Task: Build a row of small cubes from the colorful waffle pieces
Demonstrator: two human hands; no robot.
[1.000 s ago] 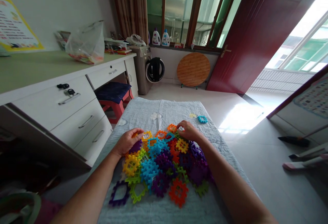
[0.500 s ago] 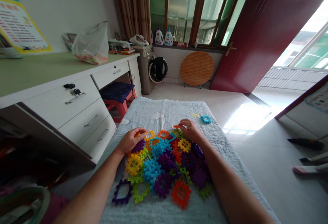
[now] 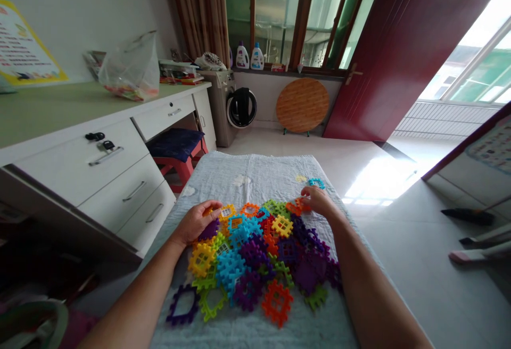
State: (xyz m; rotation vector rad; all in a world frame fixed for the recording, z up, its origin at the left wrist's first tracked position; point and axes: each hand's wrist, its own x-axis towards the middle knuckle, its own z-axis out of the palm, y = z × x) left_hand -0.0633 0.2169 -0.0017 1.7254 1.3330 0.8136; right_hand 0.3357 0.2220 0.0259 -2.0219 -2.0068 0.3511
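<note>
Interlocking plastic pieces in several colours lie piled on a cloth-covered table (image 3: pixel 255 171). My left hand (image 3: pixel 196 222) rests at the pile's left edge, fingers curved over a purple piece (image 3: pixel 210 230) beside a yellow window piece (image 3: pixel 227 211); whether it grips anything is unclear. My right hand (image 3: pixel 317 200) is at the far right of the pile, its bent fingers near an orange piece (image 3: pixel 294 207); the fingertips are too small to read. A blue piece (image 3: pixel 316 183) lies just beyond that hand. Nearest me are an orange piece (image 3: pixel 277 303) and a purple frame (image 3: pixel 183 305).
A white desk (image 3: pixel 75 109) with drawers stands on the left, holding a plastic bag (image 3: pixel 133 72). A stool (image 3: pixel 175 147) is tucked beside it. Farther back are a washing machine (image 3: pixel 219 107), a round wooden board (image 3: pixel 303 105) and a red door (image 3: pixel 383 56).
My right hand has moved right, towards the blue piece, and the orange piece it held up is now low at the pile's edge. The left hand stays at the pile. The view has shifted slightly.
</note>
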